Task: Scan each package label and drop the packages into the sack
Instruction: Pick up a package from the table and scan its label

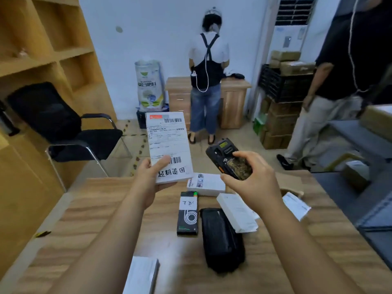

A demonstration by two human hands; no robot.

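Package (169, 145), a flat white box, stands upright above the near edge of our wooden table (106, 209), held up in our left hand (151, 177), which grips its lower left corner with the thumb pressed just beside the lower barcode. Its shipping label (167, 136) faces us: a red logo strip at the top left, one barcode at the top right, another near the bottom, and bold handwritten characters reading 超期退回 under that; the fine print is too small for us to read. Our right hand (252, 179) is closed around a black handheld scanner (229, 159), fingers wrapped over its worn body, its head tilted toward the package but apart from it. On the table lie a black box with a white tag (187, 213), white packages (235, 211) and a black pouch (221, 238).
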